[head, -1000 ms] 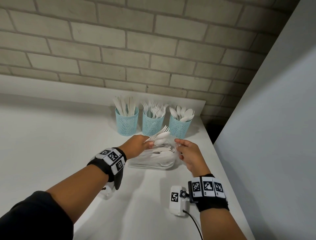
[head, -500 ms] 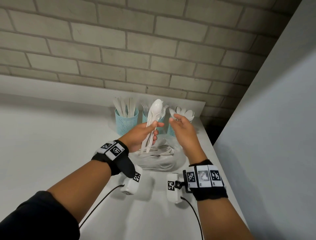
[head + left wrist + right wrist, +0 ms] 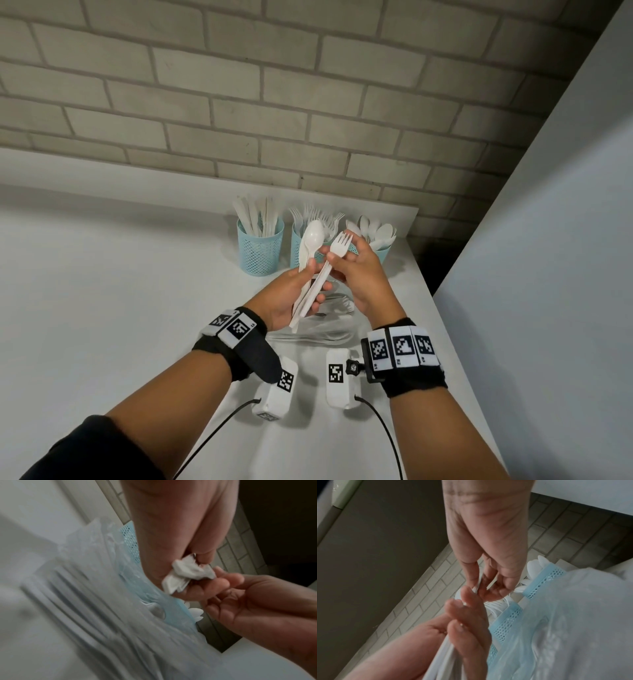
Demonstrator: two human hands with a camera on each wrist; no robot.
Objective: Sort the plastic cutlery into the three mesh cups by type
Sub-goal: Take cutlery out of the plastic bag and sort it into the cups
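Three blue mesh cups stand at the back of the white table: knives cup (image 3: 260, 247), forks cup (image 3: 296, 247), spoons cup (image 3: 384, 254). In front of them my left hand (image 3: 308, 278) grips a small bundle of white cutlery upright, a spoon (image 3: 312, 235) topmost. My right hand (image 3: 337, 259) pinches a white fork (image 3: 340, 244) just below its tines; the fork's handle still runs down through the left hand's fingers. In the right wrist view the right fingers (image 3: 494, 592) close on the fork beside the left hand (image 3: 467, 616). The left wrist view shows the handle ends (image 3: 185, 574) in the left hand.
A clear plastic bag (image 3: 325, 330) with more white cutlery lies on the table under my hands. Two white camera units (image 3: 274, 394) (image 3: 342, 380) with cables hang at my wrists. A brick wall stands behind the cups. A grey panel (image 3: 531, 308) lies past the table's right edge.
My left hand lifted the cutlery bundle off the bag and turned it upright. My right hand rose from the bag and took the fork at its neck.
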